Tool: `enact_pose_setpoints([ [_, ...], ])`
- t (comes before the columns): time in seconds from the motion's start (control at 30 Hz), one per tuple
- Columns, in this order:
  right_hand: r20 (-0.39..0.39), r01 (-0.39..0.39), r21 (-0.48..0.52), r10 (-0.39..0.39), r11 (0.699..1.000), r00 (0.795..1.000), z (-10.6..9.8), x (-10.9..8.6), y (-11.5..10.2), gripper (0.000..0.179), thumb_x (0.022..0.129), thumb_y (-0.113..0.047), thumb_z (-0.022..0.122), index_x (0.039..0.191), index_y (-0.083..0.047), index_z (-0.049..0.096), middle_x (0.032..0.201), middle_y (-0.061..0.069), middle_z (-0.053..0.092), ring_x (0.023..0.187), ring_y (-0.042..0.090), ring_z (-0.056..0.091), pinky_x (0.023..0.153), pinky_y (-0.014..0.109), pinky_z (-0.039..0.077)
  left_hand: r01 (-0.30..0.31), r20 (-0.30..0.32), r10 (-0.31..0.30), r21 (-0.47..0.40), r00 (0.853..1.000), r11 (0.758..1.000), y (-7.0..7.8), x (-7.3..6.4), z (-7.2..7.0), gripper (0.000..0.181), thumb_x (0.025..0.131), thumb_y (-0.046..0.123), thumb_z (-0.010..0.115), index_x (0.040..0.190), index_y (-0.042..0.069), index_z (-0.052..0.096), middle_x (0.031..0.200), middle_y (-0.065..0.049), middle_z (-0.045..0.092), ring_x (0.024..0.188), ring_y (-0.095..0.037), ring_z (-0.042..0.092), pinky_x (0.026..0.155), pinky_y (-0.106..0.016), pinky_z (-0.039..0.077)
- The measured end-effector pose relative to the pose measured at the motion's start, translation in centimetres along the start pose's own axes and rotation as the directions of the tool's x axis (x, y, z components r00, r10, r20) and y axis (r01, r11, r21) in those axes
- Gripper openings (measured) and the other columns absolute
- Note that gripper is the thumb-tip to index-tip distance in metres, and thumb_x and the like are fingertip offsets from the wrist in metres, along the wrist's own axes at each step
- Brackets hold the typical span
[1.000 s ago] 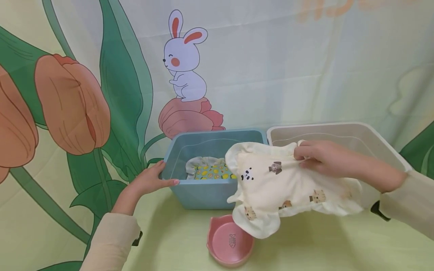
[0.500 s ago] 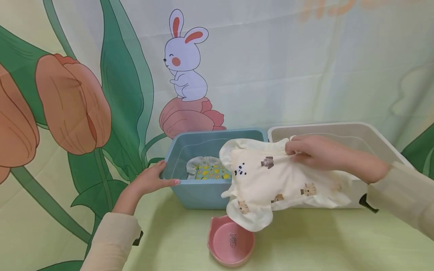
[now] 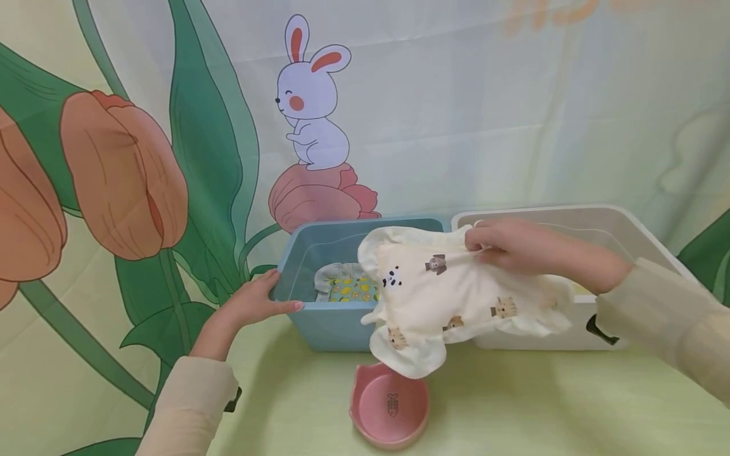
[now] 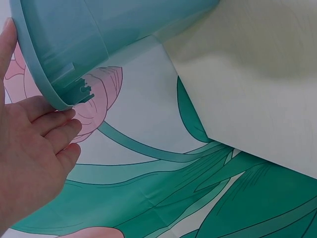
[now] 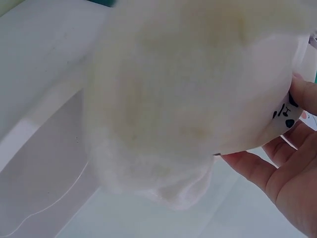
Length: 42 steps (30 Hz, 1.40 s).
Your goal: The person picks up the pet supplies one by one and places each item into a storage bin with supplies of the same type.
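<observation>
My right hand [image 3: 507, 244] pinches the upper edge of a cream, ruffle-edged cloth [image 3: 456, 291] printed with small animal faces. The cloth hangs in front of where the two bins meet and hides part of both. In the right wrist view the cloth [image 5: 188, 89] fills the middle, with the thumb and fingers at its right edge. My left hand [image 3: 253, 304] holds the front left corner of a blue bin [image 3: 331, 326], thumb along the front rim and fingers on the left side. Inside that bin lies a lemon-print cloth [image 3: 353, 289] with a white ruffle, partly covered.
A beige bin [image 3: 570, 332] stands directly right of the blue one. In front of them, on the pale green surface [image 3: 513, 405], is a pink bowl [image 3: 393, 405] with a fishbone drawing. A printed backdrop [image 3: 456, 126] rises close behind the bins.
My right hand has carried the cream cloth left and slightly up, so it covers more of the blue bin and lemon-print cloth. The left hand keeps its place on the corner.
</observation>
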State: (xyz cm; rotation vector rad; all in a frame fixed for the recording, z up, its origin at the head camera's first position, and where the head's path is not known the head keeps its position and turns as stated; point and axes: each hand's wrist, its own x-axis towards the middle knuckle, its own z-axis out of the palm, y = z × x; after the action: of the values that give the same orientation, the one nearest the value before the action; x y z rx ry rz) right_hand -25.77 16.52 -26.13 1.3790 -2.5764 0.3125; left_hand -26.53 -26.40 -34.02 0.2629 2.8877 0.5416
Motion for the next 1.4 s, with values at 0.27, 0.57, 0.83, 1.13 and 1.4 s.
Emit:
enact_pose_setpoints([
  [0.27, 0.039, -0.042, 0.016, 0.041, 0.999, 0.998, 0.1, 1.1, 0.1, 0.025, 0.08, 0.0, 0.06, 0.071, -0.014, 0.042, 0.067, -0.005, 0.038, 0.065, 0.009, 0.036, 0.06, 0.023, 0.03, -0.017, -0.007, 0.017, -0.008, 1.0, 1.0, 0.0, 0.0, 0.0, 0.098, 0.074, 0.059, 0.057, 0.14, -0.002, 0.017, 0.143, -0.026, 0.018, 0.128, -0.044, 0.024, 0.097, -0.057, 0.028],
  [0.57, 0.056, -0.04, 0.032, 0.038, 0.999, 0.998, -0.1, 2.2, 0.1, 0.022, 0.082, 0.0, 0.057, 0.071, -0.012, 0.041, 0.068, -0.003, 0.039, 0.066, 0.011, 0.037, 0.062, 0.025, 0.031, -0.017, -0.012, 0.017, -0.009, 1.0, 1.0, -0.1, 0.0, 0.0, 0.098, 0.074, 0.06, 0.057, 0.14, -0.001, 0.018, 0.143, -0.025, 0.02, 0.127, -0.044, 0.026, 0.096, -0.057, 0.03],
  [0.83, 0.039, -0.04, 0.042, 0.039, 0.998, 0.999, 0.3, 3.3, 0.3, 0.023, 0.081, 0.001, 0.057, 0.071, -0.012, 0.041, 0.067, -0.003, 0.039, 0.065, 0.012, 0.037, 0.062, 0.024, 0.031, -0.018, -0.022, 0.018, -0.011, 1.0, 1.0, -0.1, 0.1, 0.1, 0.097, 0.074, 0.059, 0.058, 0.14, 0.0, 0.02, 0.142, -0.024, 0.022, 0.125, -0.043, 0.029, 0.095, -0.057, 0.032],
  [1.13, 0.051, -0.064, 0.052, 0.062, 0.997, 0.997, 0.7, 4.3, 0.5, 0.023, 0.083, 0.0, 0.056, 0.071, -0.011, 0.04, 0.068, -0.002, 0.037, 0.066, 0.013, 0.036, 0.062, 0.026, 0.029, -0.018, -0.033, 0.018, -0.007, 0.999, 1.0, -0.1, 0.0, 0.1, 0.097, 0.073, 0.059, 0.059, 0.139, -0.002, 0.02, 0.141, -0.025, 0.024, 0.125, -0.043, 0.03, 0.095, -0.056, 0.032],
  [1.4, 0.049, -0.07, 0.046, 0.067, 0.996, 0.997, 1.2, 5.3, 0.8, 0.022, 0.083, -0.001, 0.055, 0.07, -0.011, 0.04, 0.066, -0.001, 0.037, 0.066, 0.014, 0.037, 0.062, 0.026, 0.029, -0.016, -0.033, 0.016, -0.003, 0.999, 1.0, 0.0, 0.0, 0.1, 0.097, 0.073, 0.058, 0.059, 0.139, -0.002, 0.021, 0.14, -0.025, 0.025, 0.124, -0.043, 0.032, 0.094, -0.056, 0.033],
])
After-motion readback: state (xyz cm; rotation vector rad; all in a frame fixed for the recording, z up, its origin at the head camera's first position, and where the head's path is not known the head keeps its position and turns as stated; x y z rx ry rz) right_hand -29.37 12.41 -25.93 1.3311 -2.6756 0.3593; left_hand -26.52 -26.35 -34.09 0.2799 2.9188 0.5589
